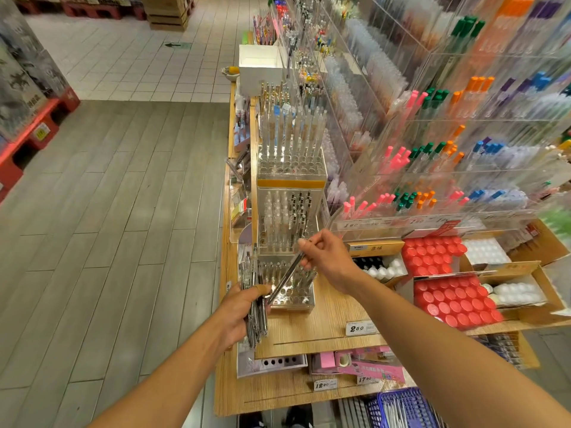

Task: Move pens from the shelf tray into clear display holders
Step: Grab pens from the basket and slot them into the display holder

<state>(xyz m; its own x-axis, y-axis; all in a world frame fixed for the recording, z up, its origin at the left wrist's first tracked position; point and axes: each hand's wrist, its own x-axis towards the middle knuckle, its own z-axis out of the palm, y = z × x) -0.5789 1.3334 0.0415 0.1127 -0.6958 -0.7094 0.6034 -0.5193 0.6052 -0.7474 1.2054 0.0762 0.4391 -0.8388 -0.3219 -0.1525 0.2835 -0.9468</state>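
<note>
Left: grey plank flooring point(108, 211) is filling the aisle, with red pallets point(34, 131) standing at its far edge. Centre: a wooden shelf point(324, 322) is carrying a stepped row of clear holders. The nearest clear holder point(293, 291) is sitting on the shelf with many of its front holes showing open, and a taller holder point(289, 223) is standing just behind it, partly filled with pens. A white box point(261, 67) is resting farther back. Right: boxes of red-capped bottles point(454, 301) are lying on the shelf, well apart from the holders, below a clear rack of coloured pens point(432, 168). A price tag point(358, 328) is standing at the shelf edge.

The left hand point(239, 313) is curling round a bundle of pens point(255, 316), gripping it upright just beside the nearest holder's left side. The right hand point(327, 257) is pinching the upper end of a single pen point(285, 278) between thumb and fingertips; the pen is slanting down and to the left, its lower tip hanging over the nearest holder, close to the left thumb. Whether the tip is touching the holder cannot be told.
</note>
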